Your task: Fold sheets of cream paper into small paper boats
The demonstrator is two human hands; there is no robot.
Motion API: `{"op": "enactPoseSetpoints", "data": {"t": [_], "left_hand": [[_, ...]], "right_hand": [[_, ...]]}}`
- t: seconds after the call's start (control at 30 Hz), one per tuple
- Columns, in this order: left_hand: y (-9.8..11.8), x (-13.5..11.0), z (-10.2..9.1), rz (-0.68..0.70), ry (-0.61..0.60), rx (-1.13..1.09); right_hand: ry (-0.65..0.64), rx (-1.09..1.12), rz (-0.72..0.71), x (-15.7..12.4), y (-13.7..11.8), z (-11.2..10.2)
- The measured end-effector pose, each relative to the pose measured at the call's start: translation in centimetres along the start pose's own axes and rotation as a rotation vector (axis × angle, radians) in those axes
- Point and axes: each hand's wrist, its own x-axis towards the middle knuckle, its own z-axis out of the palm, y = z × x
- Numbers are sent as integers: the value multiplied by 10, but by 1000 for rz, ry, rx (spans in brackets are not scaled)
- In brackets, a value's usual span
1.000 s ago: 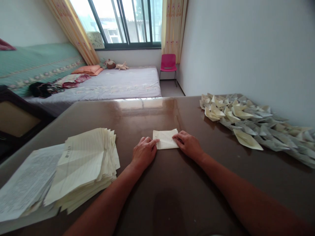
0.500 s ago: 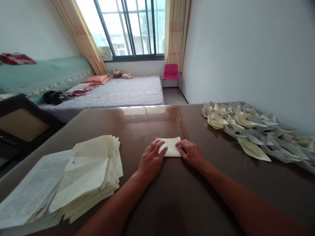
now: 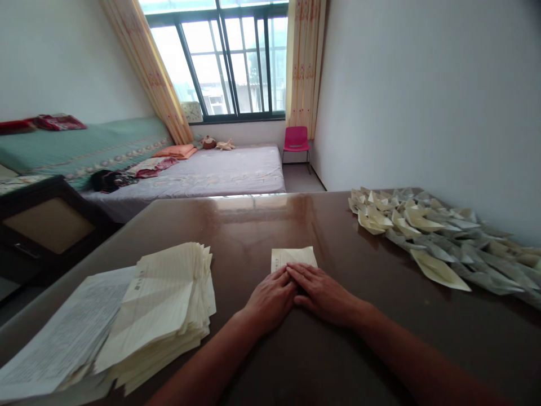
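Observation:
A small cream sheet of paper (image 3: 302, 255), its far part showing a little print at the left, lies on the glossy brown table (image 3: 236, 231). My left hand (image 3: 274, 296) rests flat over the near part of the paper, fingers stretched out. Lying partly across its fingertips is my right hand (image 3: 323, 293), also flat and open. Both hands press down and hide the paper's near edge, so I cannot see whether it is folded there.
To the left lies a thick stack of lined cream sheets (image 3: 160, 299), overlapping printed white sheets (image 3: 59, 332). Many folded paper boats (image 3: 422, 220) are heaped at the right by the wall. Beyond the table are a bed (image 3: 236, 169) and a pink chair (image 3: 296, 140).
My hands have come together over the near part of the paper, the right fingers now overlapping the left. Print now shows on the paper. The camera view has tilted slightly upward.

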Motion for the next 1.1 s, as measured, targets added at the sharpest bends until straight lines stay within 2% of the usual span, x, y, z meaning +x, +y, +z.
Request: {"op": "enactPoseSetpoints", "data": {"t": [0.13,0.33,0.47,0.57,0.6,0.67,0.73,0.8,0.9,1.03,1.1], "left_hand": [[1,0,5,-49,-13,13],[-7,0,2,-258,-27,58],[-17,1,1,-331,-28,65],[-22,2,4,-371,-28,83],[-23,2,6,-371,-20,90],[-23,1,9,-342,5,102],[-23,1,11,-297,22,108],[-22,1,11,-274,16,112],[-21,1,8,-307,-8,127],[-21,2,6,-354,-41,148],[-20,2,6,-372,-43,161]], "right_hand": [[-85,30,19,-3,-3,9],[-47,-76,158,-3,6,13],[-58,-153,279,-2,22,13],[-5,-215,372,-1,26,12],[20,-231,370,0,23,11],[38,-235,274,1,13,11],[-20,-186,106,1,1,10],[-92,-137,36,0,-6,10],[-129,-133,103,-2,2,8],[-116,-221,254,-5,25,5],[-97,-268,307,-6,26,4]]}}
